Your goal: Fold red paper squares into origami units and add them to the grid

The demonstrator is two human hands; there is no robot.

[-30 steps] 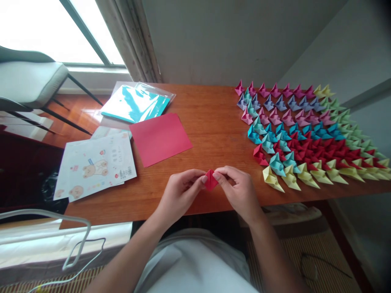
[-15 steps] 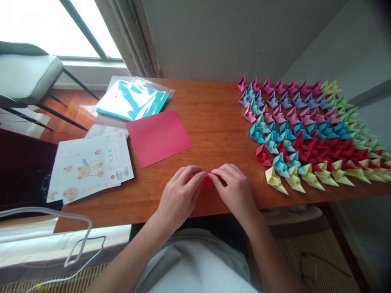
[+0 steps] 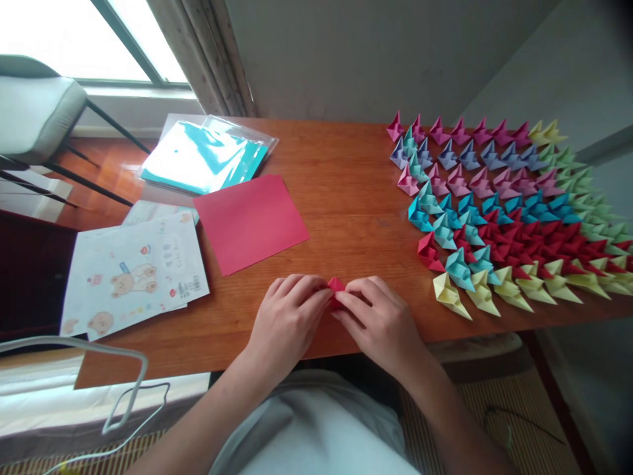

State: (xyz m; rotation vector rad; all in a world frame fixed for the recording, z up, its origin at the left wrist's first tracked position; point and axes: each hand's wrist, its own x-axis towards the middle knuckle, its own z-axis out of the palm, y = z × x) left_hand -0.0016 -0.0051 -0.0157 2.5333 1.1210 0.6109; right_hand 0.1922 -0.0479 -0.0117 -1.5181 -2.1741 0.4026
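Between my two hands, near the table's front edge, is a small folded piece of red paper. My left hand pinches its left side with thumb and fingers. The fingertips of my right hand close on its right side. Much of the folded paper is hidden behind my fingers. Ahead and to the left lie flat sheets of red paper. On the right stand rows of folded paper figures in several colours, among them a red figure and a yellow figure nearest my right hand.
A white packet printed with bears lies at the left of the wooden table. Behind it is a clear plastic pack of turquoise paper. A grey chair stands by the window. A white tube curves at the lower left.
The red paper has turned between my fingers and now shows a pointed top. My right fingers have shifted across its front. The camera view has moved slightly.
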